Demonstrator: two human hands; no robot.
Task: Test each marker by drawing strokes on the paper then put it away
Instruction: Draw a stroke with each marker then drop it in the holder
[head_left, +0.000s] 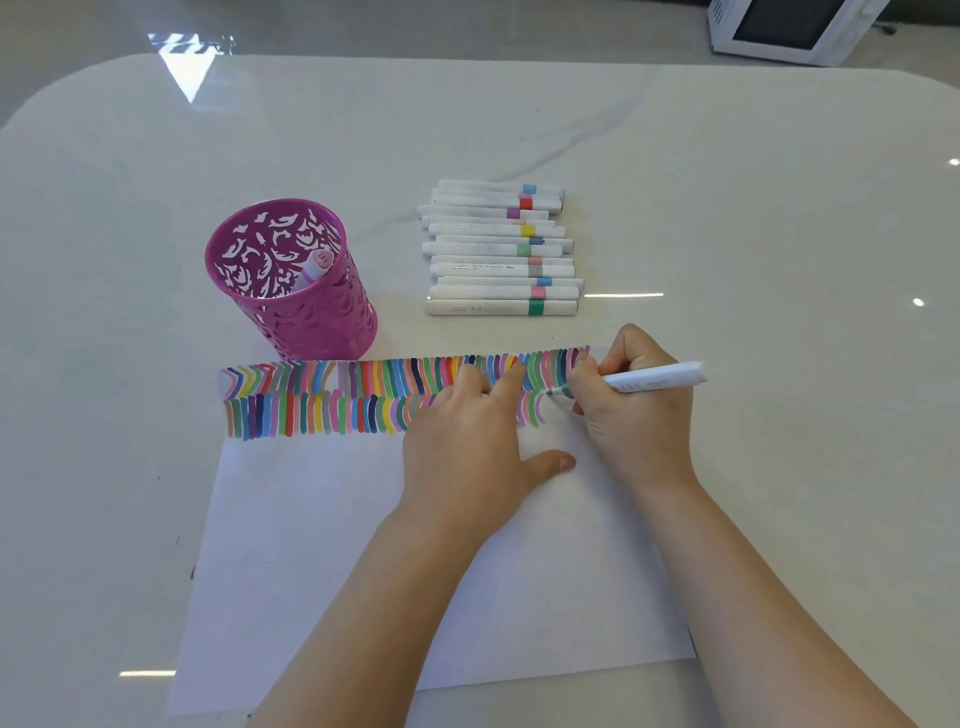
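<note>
A white sheet of paper lies on the table, with two rows of coloured strokes along its far edge. My right hand grips a white marker whose greenish tip touches the paper at the right end of the lower row. My left hand lies flat on the paper just left of it, fingers straight, covering part of the strokes. Several capped white markers lie side by side behind the paper. A pink cut-out pen cup stands at the left with one purple-capped marker inside.
The glossy white table extends on all sides, its rounded far edge near the top. A white appliance with a dark window sits beyond the table at the far right.
</note>
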